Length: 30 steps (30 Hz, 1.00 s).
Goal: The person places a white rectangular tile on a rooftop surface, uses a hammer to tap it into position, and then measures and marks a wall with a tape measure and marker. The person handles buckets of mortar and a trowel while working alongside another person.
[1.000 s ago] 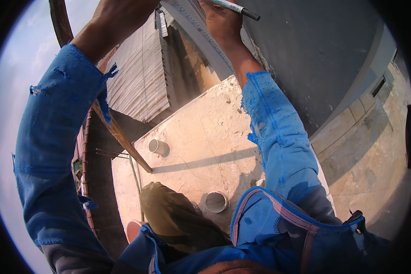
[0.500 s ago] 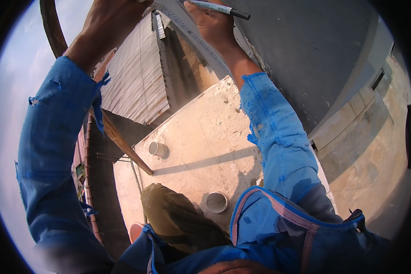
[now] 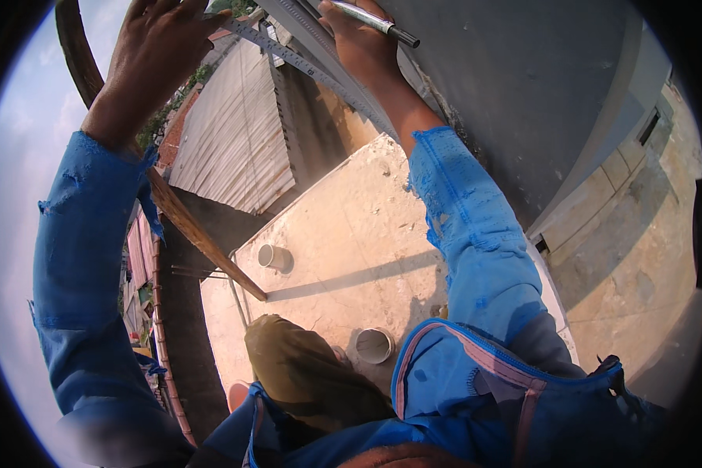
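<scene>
Both my arms reach up to the top of the view in torn blue sleeves. My left hand (image 3: pixel 160 58) is at the upper left, its thumb and fingers closed on the end of a metal ruler (image 3: pixel 285 56) with dark graduation marks. The ruler slants down to the right toward a pale straight strip (image 3: pixel 316 39) beside the grey wall. My right hand (image 3: pixel 364 39) is closed around a silver marker pen (image 3: pixel 378 23) with a dark end, held across the fingers next to that strip. Its fingertips are partly cut off by the top edge.
A dark grey wall (image 3: pixel 522 93) rises at the right. Below lies a pale concrete slab (image 3: pixel 343 242) with two upright pipe stubs (image 3: pixel 271 257) (image 3: pixel 374 345). A wooden pole (image 3: pixel 203 238) slants at the left, beyond it a corrugated roof (image 3: pixel 230 125) lower down.
My left hand has moved slightly down and left, swinging the ruler's end away from the pale strip. The right hand has shifted slightly, still holding the marker pen.
</scene>
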Each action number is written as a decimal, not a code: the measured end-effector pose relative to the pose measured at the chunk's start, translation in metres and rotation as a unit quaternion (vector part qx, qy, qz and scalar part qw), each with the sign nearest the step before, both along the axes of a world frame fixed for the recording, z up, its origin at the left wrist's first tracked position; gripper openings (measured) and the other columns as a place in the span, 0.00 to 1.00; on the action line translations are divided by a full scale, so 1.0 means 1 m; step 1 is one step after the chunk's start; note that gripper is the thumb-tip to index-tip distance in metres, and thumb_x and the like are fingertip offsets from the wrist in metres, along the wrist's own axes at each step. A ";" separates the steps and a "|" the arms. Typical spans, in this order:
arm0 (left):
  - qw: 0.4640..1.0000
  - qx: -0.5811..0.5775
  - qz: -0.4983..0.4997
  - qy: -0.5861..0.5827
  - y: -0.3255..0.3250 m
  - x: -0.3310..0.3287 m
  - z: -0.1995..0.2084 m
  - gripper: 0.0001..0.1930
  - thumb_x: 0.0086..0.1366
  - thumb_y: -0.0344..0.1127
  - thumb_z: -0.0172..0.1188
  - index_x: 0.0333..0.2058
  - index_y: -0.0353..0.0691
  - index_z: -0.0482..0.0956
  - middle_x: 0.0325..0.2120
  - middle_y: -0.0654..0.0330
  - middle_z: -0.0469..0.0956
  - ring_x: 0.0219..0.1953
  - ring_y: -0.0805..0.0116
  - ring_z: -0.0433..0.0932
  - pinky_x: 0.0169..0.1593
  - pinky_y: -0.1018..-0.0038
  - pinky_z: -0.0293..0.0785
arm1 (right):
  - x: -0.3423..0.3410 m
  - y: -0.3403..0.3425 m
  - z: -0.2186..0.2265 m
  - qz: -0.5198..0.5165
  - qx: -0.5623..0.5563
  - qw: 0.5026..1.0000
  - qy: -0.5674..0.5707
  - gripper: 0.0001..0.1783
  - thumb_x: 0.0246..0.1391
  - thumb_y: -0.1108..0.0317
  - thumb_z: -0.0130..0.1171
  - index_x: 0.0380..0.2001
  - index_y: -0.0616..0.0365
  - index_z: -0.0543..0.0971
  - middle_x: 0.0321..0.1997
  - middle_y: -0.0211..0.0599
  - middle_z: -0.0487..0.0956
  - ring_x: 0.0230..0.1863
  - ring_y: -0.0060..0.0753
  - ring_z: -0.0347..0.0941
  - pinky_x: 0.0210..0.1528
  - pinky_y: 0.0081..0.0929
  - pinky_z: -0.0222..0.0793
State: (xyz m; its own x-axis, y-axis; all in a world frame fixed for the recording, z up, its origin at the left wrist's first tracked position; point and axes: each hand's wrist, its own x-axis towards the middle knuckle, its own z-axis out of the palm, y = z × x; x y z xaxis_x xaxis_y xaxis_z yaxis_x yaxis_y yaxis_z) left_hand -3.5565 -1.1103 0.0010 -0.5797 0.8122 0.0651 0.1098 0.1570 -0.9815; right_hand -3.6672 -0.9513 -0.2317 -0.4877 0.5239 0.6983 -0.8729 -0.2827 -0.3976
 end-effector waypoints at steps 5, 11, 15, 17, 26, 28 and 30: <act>0.991 0.083 0.028 -0.104 -0.022 0.071 0.009 0.22 0.60 0.30 0.71 0.54 0.53 0.89 0.47 0.63 0.81 0.50 0.61 0.78 0.61 0.60 0.72 | 0.015 0.038 -0.041 0.025 0.241 0.967 -0.073 0.20 0.70 0.50 0.63 0.51 0.54 0.83 0.44 0.42 0.88 0.46 0.37 0.87 0.48 0.36 0.81; 0.951 0.221 0.127 -0.175 -0.078 0.150 -0.037 0.21 0.58 0.27 0.70 0.52 0.48 0.91 0.47 0.61 0.83 0.49 0.57 0.79 0.59 0.61 0.73 | 0.076 0.088 -0.105 0.069 0.517 0.834 -0.179 0.25 0.62 0.52 0.70 0.57 0.50 0.78 0.57 0.48 0.86 0.60 0.53 0.83 0.60 0.48 0.77; 0.926 0.267 0.178 -0.200 -0.107 0.170 -0.072 0.22 0.57 0.26 0.71 0.52 0.49 0.91 0.46 0.59 0.82 0.50 0.58 0.78 0.60 0.61 0.72 | 0.095 0.100 -0.163 0.093 0.585 0.745 -0.307 0.29 0.57 0.62 0.73 0.61 0.48 0.75 0.62 0.52 0.82 0.62 0.59 0.81 0.62 0.54 0.76; 0.910 0.294 0.203 -0.209 -0.125 0.177 -0.088 0.22 0.57 0.26 0.72 0.52 0.49 0.91 0.46 0.58 0.82 0.51 0.57 0.78 0.62 0.60 0.72 | 0.107 0.099 -0.170 0.083 0.609 0.706 -0.352 0.28 0.56 0.65 0.71 0.60 0.48 0.75 0.61 0.50 0.83 0.60 0.59 0.82 0.62 0.55 0.77; 0.765 0.515 0.235 -0.306 -0.211 0.223 -0.136 0.26 0.60 0.18 0.61 0.56 0.44 0.88 0.45 0.51 0.80 0.47 0.54 0.79 0.53 0.63 0.75 | 0.154 0.096 -0.172 0.142 0.488 0.797 -0.326 0.22 0.62 0.62 0.71 0.57 0.47 0.78 0.60 0.42 0.82 0.61 0.45 0.81 0.59 0.40 0.80; 0.690 0.592 0.237 -0.343 -0.225 0.227 -0.153 0.25 0.62 0.17 0.60 0.56 0.42 0.88 0.45 0.49 0.80 0.46 0.54 0.79 0.52 0.67 0.75 | 0.159 0.095 -0.156 0.176 0.403 0.816 -0.374 0.20 0.63 0.62 0.70 0.56 0.50 0.79 0.57 0.41 0.83 0.59 0.41 0.82 0.53 0.37 0.83; 0.622 0.653 0.227 -0.369 -0.240 0.233 -0.174 0.25 0.63 0.16 0.58 0.57 0.42 0.87 0.44 0.47 0.79 0.46 0.57 0.79 0.50 0.70 0.75 | 0.157 0.097 -0.138 0.193 0.364 0.820 -0.397 0.18 0.65 0.62 0.69 0.54 0.52 0.79 0.53 0.42 0.84 0.54 0.37 0.83 0.47 0.34 0.85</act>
State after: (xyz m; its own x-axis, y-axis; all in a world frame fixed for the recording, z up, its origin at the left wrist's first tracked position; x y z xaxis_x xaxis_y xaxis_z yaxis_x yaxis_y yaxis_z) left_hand -3.3238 -1.3500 -0.1727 -0.9932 0.0880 0.0769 0.1075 0.9461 0.3057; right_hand -3.5098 -0.8538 -0.3701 -0.9715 -0.1914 0.1401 -0.1590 0.0869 -0.9834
